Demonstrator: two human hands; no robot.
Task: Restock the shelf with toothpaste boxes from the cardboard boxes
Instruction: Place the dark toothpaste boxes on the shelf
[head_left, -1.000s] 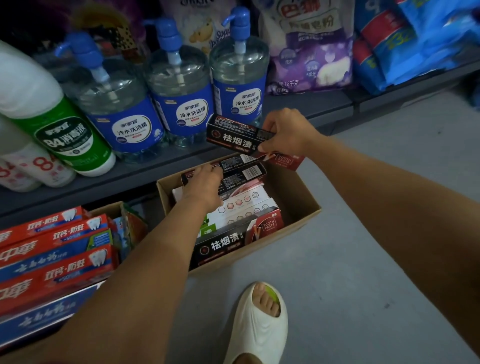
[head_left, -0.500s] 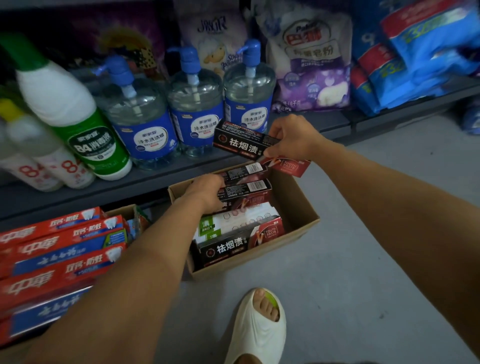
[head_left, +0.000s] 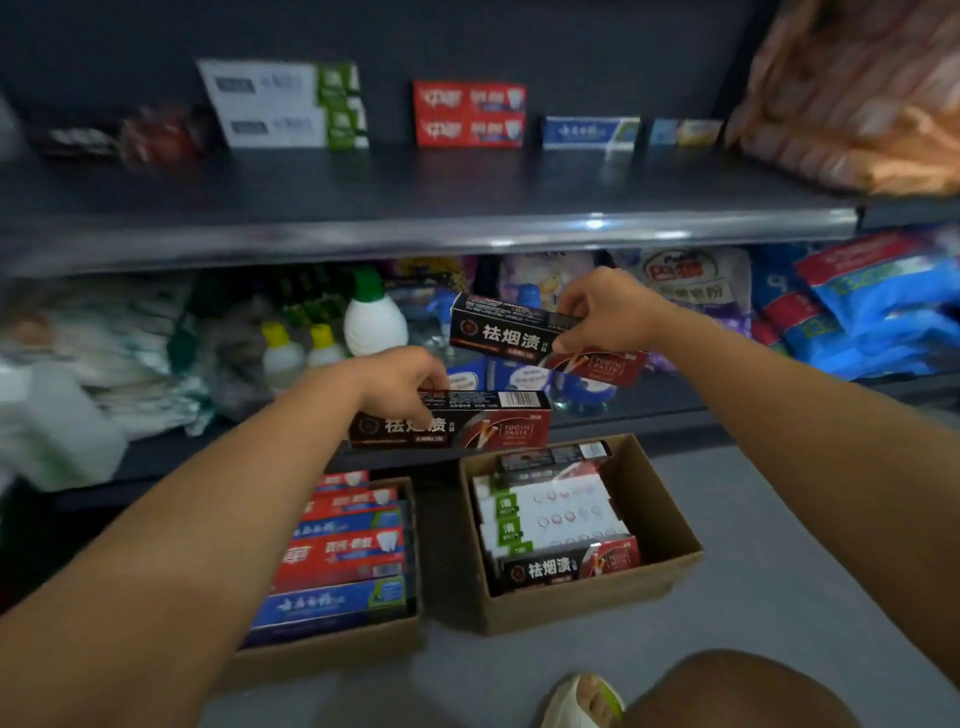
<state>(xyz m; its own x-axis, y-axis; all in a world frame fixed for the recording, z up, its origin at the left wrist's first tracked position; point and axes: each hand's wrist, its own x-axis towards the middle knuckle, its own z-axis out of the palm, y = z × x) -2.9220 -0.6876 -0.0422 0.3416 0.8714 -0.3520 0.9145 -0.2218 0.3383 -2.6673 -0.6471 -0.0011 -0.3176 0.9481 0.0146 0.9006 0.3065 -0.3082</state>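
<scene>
We stand at a dark store shelf (head_left: 415, 228) with a grey floor (head_left: 779, 571) below it. On its upper level, left to right, sit blurred dark boxes (head_left: 119, 137), a white-and-green stack (head_left: 285, 106), a red stack (head_left: 469, 114), a blue box (head_left: 589, 132) and, far right, an orange bag (head_left: 857, 93). The level beneath holds white bottles (head_left: 374, 317) with green and yellow caps, then blue and purple bags (head_left: 878, 306) to the right.

On the floor the left carton (head_left: 332, 649) is packed with red and blue toothpaste boxes; the right carton (head_left: 670, 519), just beside it, holds white-and-green ones and a black one along its near wall.

Our left hand (head_left: 402, 382) grips a black box (head_left: 467, 421) from above, held level over the gap between the cartons. Our right hand (head_left: 608, 312) pinches a second black box (head_left: 498, 330) by its right part — higher, in front of the lower shelf level. The two boxes are apart.

Against half a second ago, the view has swung upward: the upper level with its toothpaste stacks has come into sight, and the pump bottles are now mostly hidden behind our hands. The left hand, then down in the right carton among the black boxes, has risen clear of it with one box; the right hand has lifted too — both cartons now lie well below the hands.
</scene>
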